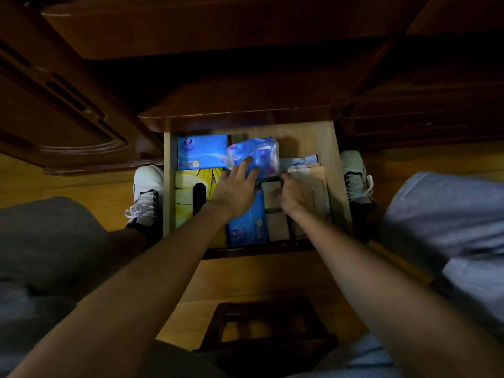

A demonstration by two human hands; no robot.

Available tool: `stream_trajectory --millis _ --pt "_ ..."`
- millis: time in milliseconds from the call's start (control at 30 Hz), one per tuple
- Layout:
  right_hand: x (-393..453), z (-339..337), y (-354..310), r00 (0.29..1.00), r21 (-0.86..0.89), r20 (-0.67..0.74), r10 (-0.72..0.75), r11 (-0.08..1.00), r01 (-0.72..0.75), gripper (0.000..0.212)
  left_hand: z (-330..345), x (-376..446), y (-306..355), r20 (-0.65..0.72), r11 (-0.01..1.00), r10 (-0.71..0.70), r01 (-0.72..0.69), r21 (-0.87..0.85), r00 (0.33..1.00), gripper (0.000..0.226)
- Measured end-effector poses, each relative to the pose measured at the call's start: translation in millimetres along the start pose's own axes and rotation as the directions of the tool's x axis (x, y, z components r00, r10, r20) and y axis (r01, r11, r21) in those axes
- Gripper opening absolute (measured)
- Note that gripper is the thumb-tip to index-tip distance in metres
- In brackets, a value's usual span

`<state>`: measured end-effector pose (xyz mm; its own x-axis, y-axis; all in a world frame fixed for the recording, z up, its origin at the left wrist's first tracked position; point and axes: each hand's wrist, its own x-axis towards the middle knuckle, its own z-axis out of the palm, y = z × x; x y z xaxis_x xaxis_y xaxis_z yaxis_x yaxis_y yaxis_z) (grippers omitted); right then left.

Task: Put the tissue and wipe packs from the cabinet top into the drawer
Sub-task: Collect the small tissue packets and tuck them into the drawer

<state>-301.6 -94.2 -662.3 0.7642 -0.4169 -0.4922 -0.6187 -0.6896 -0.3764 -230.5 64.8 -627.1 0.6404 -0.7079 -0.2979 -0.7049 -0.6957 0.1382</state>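
Three blue packs lie in the open drawer point(331, 170): a flat pack point(202, 151) at the back left, long axis left-right; a crinkled pack point(261, 152) mid-back, tilted; a third pack point(246, 227) near the front, partly hidden by the left forearm. One yellow tissue box point(191, 186) sits left. Left hand point(234, 190) rests on the crinkled pack, fingers point(246, 166) spread. Right hand point(296, 193) is blurred; finger state cannot be determined. Papers point(313, 181) lie right. Two white shoes flank the drawer.
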Motion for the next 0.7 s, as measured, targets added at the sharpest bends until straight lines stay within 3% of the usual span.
stream_trajectory --millis 167,333,400,500,567,700 --pt "8.8 -8.3 -1.5 0.976 -0.038 0.218 0.002 0.999 0.007 0.031 -8.2 17.6 7.2 0.001 1.0 0.001 -0.001 0.024 1.0 0.057" --pt "12.2 -4.3 5.9 0.963 0.267 0.259 0.072 0.953 -0.144 0.046 -1.6 16.8 4.4 -0.003 0.997 0.051 -0.051 0.057 0.999 0.055" --pt "13.9 -3.7 6.7 0.969 0.202 0.245 0.04 0.975 -0.091 0.046 -3.6 26.3 3.9 -0.06 0.998 0.041 -0.038 0.045 0.997 0.061" --pt "10.9 -5.6 6.3 0.981 -0.087 0.17 -0.096 0.99 0.112 0.047 -9.5 54.4 8.3 -0.082 0.997 -0.005 -0.001 -0.072 0.997 0.076" --pt "4.5 -4.2 8.9 0.981 -0.204 0.11 -0.162 0.962 0.181 0.043 -11.4 78.2 9.1 -0.008 0.993 -0.042 0.041 -0.107 0.999 0.091" --pt "-9.6 5.2 5.7 0.997 -0.169 -0.015 -0.077 0.983 0.074 0.031 -4.3 107.0 -2.3 0.276 0.993 -0.063 0.088 -0.079 0.959 0.119"
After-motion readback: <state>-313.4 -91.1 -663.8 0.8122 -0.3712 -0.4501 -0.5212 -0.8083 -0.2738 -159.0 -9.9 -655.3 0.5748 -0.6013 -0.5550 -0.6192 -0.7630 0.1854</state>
